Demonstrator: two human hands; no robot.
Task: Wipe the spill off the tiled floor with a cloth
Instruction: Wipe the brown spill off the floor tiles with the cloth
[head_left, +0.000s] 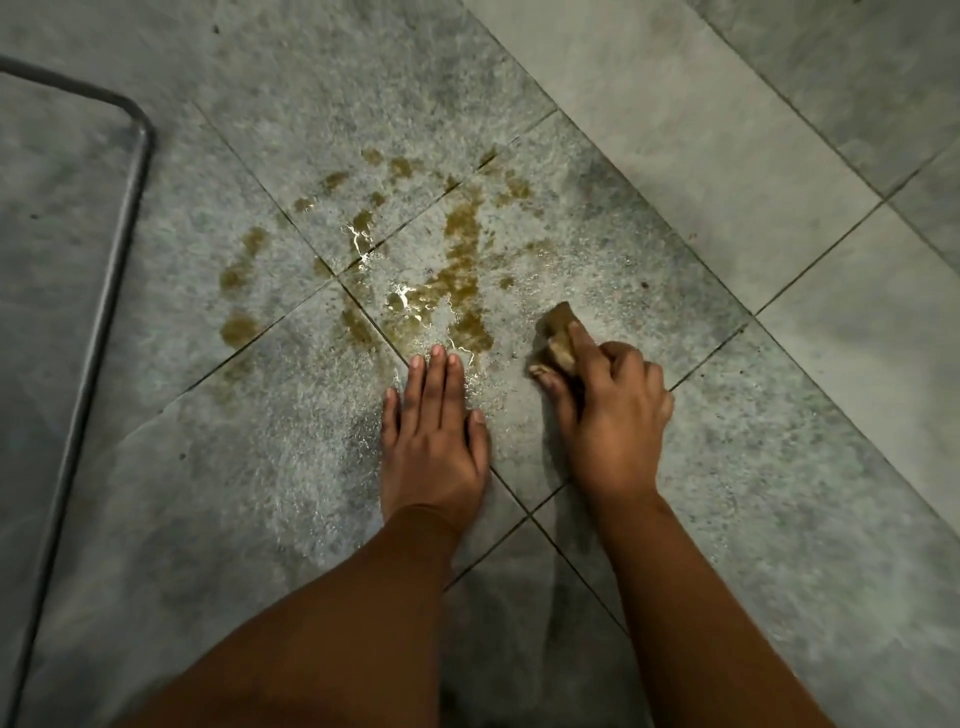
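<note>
A brownish-yellow spill spreads in streaks and blotches over the grey tiled floor, with wet shiny patches near its middle. My right hand grips a small brown cloth bunched under its fingers, pressed to the floor just right of the spill's lower edge. My left hand lies flat on the tiles with straight fingers, its fingertips at the spill's near edge. The two hands are side by side, a short gap apart.
A dark metal bar with a rounded corner runs along the left side, bordering a darker surface. Paler, smoother tiles lie to the upper right. Dark grout lines cross the floor diagonally.
</note>
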